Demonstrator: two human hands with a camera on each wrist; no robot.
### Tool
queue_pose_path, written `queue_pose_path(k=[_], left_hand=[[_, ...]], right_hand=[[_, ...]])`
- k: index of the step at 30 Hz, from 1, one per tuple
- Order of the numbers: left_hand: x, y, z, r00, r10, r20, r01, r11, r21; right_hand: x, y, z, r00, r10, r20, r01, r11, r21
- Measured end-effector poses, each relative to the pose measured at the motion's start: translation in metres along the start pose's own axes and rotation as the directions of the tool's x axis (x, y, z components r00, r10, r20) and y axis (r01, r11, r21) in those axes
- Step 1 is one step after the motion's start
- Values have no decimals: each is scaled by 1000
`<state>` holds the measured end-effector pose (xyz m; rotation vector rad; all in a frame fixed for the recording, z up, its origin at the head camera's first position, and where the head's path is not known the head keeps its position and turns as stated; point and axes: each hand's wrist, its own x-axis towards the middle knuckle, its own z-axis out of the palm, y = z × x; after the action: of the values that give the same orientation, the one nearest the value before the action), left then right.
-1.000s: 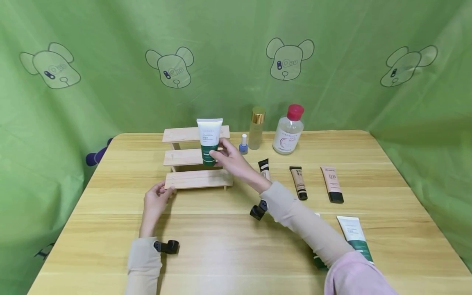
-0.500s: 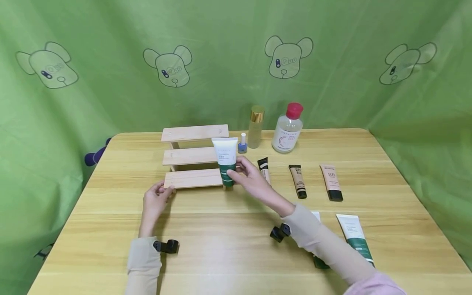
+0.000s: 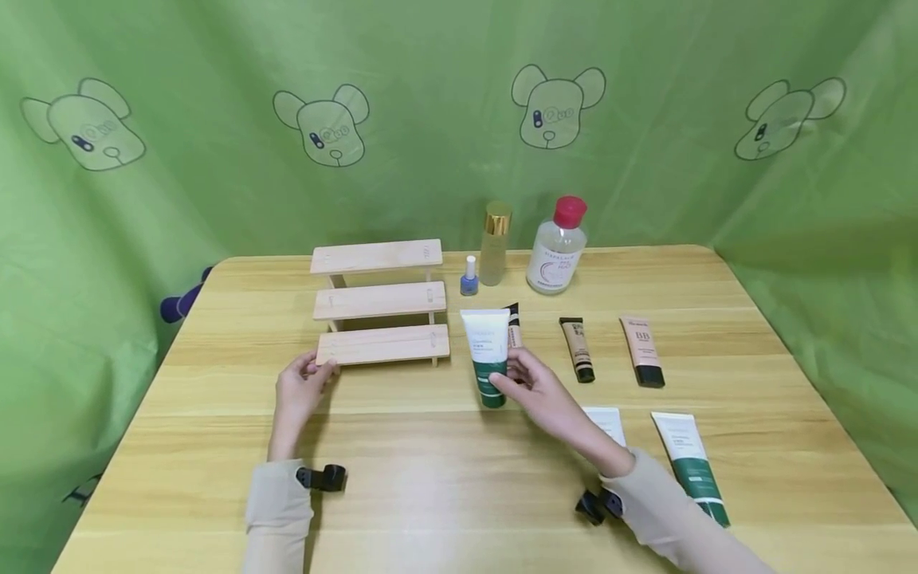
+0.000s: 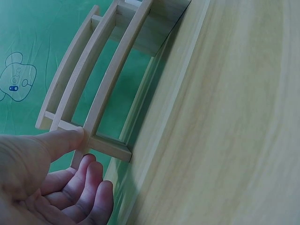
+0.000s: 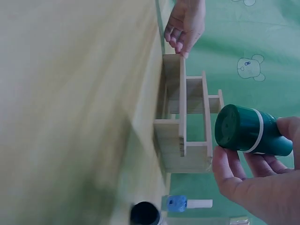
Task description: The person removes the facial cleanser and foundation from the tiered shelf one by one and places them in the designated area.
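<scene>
In the head view, a three-step wooden display rack [image 3: 382, 344] stands at the back left of the table, its steps bare. My left hand [image 3: 297, 395] pinches the left end of its lowest step; the left wrist view has the thumb [image 4: 65, 139] on top and fingers curled below. To the right of the rack, my right hand [image 3: 545, 399] grips a white and green squeeze tube [image 3: 486, 339] near its capped lower end. The tube is upright, cap down. The right wrist view shows its round green base [image 5: 228, 125] held off the table.
Behind stand a blue nail polish bottle [image 3: 469, 281], a gold-capped bottle [image 3: 493, 259] and a red-capped bottle [image 3: 556, 259]. Several small tubes lie at right, including a pink BB tube [image 3: 641, 347]. Two more white-green tubes lie nearer, one [image 3: 692, 462] exposed, another [image 3: 606, 422] partly behind my forearm.
My right hand has carried the squeeze tube from in front of the rack's upper steps toward the right and nearer me. My left hand stays on the lowest step.
</scene>
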<state>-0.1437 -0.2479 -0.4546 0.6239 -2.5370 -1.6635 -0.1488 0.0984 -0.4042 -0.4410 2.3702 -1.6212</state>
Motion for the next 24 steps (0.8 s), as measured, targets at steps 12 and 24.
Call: queue_pose_path(k=[12, 24], left_hand=[[-2, 0, 1, 1000, 11, -6, -11, 1000, -7], [-1, -1, 2, 1000, 6, -3, -6, 1000, -9]], right_hand=[[-38, 10, -8, 990, 134, -36, -135, 991, -21], [-63, 23, -7, 955, 283, -85, -291, 952, -97]])
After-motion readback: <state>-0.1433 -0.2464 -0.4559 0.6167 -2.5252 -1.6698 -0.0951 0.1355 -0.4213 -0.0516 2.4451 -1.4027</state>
